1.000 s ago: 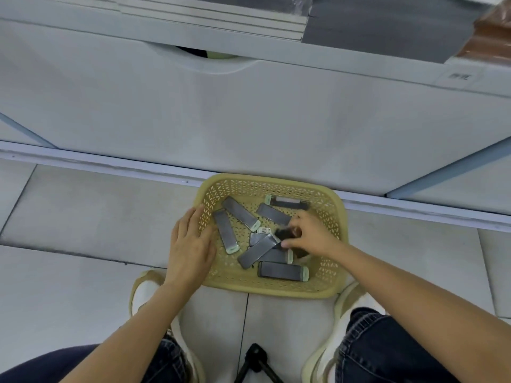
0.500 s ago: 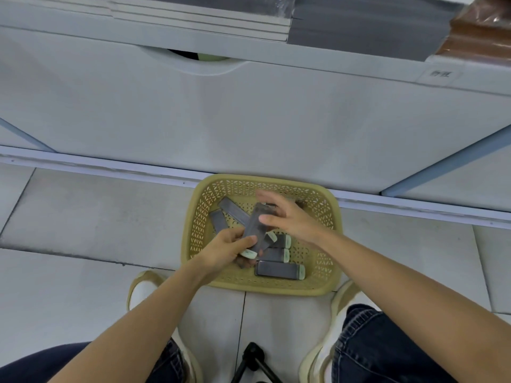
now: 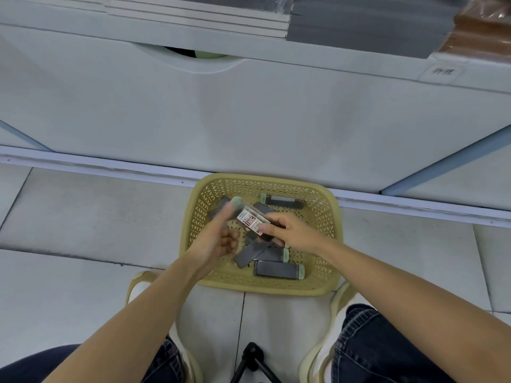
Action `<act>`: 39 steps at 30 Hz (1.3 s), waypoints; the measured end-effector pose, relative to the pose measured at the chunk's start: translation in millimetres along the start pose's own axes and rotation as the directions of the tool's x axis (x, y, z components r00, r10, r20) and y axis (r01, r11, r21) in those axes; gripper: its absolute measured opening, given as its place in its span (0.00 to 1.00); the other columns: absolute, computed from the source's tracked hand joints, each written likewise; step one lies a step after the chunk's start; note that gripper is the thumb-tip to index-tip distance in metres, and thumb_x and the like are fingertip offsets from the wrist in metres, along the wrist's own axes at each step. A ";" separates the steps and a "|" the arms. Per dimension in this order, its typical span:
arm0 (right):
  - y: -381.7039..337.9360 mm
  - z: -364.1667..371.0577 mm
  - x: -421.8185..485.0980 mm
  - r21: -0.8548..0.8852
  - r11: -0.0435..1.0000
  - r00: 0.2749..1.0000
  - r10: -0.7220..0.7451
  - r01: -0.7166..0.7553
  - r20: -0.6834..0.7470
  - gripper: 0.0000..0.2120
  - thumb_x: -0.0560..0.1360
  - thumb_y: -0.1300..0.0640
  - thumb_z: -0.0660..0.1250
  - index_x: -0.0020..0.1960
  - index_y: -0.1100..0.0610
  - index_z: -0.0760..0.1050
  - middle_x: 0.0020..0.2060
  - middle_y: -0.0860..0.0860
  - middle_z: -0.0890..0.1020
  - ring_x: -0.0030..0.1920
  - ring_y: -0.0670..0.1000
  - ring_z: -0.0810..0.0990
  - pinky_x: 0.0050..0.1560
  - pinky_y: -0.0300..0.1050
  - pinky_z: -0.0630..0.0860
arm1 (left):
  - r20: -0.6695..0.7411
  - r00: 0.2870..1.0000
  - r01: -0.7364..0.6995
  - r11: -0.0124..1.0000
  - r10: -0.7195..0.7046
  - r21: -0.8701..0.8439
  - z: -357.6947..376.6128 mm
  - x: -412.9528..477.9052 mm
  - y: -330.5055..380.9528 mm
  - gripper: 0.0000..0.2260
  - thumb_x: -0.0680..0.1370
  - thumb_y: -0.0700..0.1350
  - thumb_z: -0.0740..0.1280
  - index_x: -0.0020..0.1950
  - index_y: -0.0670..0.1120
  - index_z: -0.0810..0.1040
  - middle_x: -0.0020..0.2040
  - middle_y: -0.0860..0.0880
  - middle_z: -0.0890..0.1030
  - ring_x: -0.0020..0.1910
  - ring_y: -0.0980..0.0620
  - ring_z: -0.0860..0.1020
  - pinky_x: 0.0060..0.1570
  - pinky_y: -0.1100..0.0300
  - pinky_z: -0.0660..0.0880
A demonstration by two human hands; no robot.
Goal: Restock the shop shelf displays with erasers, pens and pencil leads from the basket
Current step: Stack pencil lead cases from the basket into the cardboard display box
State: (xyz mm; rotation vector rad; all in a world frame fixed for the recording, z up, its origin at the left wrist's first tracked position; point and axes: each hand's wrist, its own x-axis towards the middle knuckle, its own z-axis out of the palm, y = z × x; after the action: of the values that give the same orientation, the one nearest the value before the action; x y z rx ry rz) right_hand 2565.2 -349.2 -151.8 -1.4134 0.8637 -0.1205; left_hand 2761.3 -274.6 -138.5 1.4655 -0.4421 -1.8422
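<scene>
Head view: left grip, right grip both pinch lead case over basket.

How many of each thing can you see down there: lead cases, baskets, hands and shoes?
Held lead case: 1
Lead cases lying in the basket: at least 6; the hands may hide more
Basket: 1
Hands, left hand and right hand: 2
Shoes: 2
Total: at least 12

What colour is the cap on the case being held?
Pale green: the rounded cap of the slim dark plastic lead case, head view.
</scene>
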 end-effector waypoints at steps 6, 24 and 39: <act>-0.4 13.7 8.4 0.038 0.994 0.987 0.099 -0.104 0.128 0.13 0.81 0.46 0.60 0.51 0.54 0.78 0.45 0.60 0.84 0.34 0.48 0.79 0.36 0.36 0.75 | -0.086 0.975 -0.214 0.971 0.206 -0.106 13.3 -0.8 -13.1 0.12 0.81 0.44 0.61 0.59 0.39 0.78 0.48 0.44 0.84 0.44 0.50 0.82 0.41 0.59 0.79; 53.1 -0.3 32.8 -0.645 0.756 0.989 0.022 -0.111 -0.144 0.12 0.72 0.53 0.73 0.55 0.53 0.78 0.51 0.47 0.76 0.55 0.50 0.76 0.54 0.44 0.72 | -0.299 0.936 -0.121 0.967 0.186 0.223 -21.8 4.6 -21.8 0.06 0.82 0.43 0.62 0.53 0.41 0.73 0.36 0.45 0.78 0.30 0.49 0.74 0.32 0.55 0.76; 31.1 -22.6 30.6 -0.334 0.919 0.913 0.063 -0.211 -0.403 0.10 0.79 0.49 0.65 0.56 0.51 0.79 0.47 0.44 0.81 0.47 0.44 0.80 0.46 0.39 0.74 | -0.267 0.954 -0.015 0.912 0.136 0.411 -21.0 12.1 -19.3 0.11 0.70 0.38 0.77 0.46 0.40 0.76 0.29 0.51 0.77 0.23 0.54 0.72 0.24 0.61 0.72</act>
State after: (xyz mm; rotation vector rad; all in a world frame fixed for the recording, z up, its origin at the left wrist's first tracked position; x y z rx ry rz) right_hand 2560.6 -378.0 -191.3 -1.7060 1.3692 -0.1328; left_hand 2773.7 -266.7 -165.8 1.9344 -0.7550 -1.4933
